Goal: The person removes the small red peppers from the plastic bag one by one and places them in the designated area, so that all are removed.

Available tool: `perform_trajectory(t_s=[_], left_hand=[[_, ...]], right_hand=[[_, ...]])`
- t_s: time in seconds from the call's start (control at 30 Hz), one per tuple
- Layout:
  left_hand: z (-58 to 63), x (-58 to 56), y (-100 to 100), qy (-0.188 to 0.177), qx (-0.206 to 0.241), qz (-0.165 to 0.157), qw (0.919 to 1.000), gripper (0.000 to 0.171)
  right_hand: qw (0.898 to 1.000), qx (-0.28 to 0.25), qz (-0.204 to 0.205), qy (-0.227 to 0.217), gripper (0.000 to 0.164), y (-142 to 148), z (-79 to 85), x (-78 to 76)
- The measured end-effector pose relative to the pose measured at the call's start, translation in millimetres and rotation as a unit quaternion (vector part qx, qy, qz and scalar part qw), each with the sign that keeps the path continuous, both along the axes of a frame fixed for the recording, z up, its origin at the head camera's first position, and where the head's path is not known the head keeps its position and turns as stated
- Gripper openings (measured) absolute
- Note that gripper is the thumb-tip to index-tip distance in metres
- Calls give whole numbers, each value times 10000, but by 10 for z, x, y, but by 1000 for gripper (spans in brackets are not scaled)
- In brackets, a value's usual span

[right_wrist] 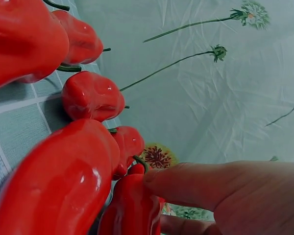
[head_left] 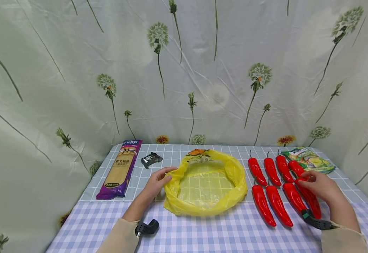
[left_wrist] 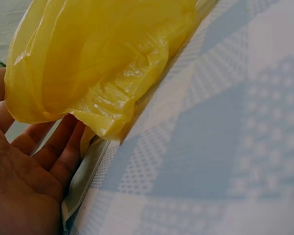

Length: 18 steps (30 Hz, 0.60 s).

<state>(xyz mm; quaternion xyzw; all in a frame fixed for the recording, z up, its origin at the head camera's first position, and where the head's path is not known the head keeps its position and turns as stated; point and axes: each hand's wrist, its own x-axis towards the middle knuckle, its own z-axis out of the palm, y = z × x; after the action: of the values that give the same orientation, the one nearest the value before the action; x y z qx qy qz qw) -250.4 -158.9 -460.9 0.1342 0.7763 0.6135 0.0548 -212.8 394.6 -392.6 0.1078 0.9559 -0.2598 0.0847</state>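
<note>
A yellow plastic bag (head_left: 204,210) lies with its mouth spread wide in the middle of the table. My left hand (head_left: 157,184) touches its left rim; in the left wrist view the fingers (left_wrist: 51,149) reach behind the yellow film, which hides their tips. On the right lie several glossy red chili peppers (head_left: 279,207) in two rows. My right hand (head_left: 323,186) pinches one red chili pepper (head_left: 309,198) near its stem end, at the right end of the front row. The right wrist view shows that pepper (right_wrist: 130,205) against a finger (right_wrist: 171,183).
A purple pack of pasta (head_left: 120,170) lies at the left, with a small black packet (head_left: 151,160) beside it. Behind the peppers, at the back right, is a green and yellow snack bag (head_left: 312,161). A floral curtain (head_left: 219,88) hangs behind the checked tablecloth (head_left: 209,235).
</note>
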Motion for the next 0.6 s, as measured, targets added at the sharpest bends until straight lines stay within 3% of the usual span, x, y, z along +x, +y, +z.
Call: perform_trajectory(t_s=[0.3, 0.6], left_hand=[[8, -12, -1, -76, 67, -44, 9999, 38], [56, 14, -15, -114, 32, 159, 9998, 37]], right_hand=[[9991, 193, -151, 341, 61, -95, 73, 35], [9903, 239, 126, 1365, 47, -416, 159, 16]])
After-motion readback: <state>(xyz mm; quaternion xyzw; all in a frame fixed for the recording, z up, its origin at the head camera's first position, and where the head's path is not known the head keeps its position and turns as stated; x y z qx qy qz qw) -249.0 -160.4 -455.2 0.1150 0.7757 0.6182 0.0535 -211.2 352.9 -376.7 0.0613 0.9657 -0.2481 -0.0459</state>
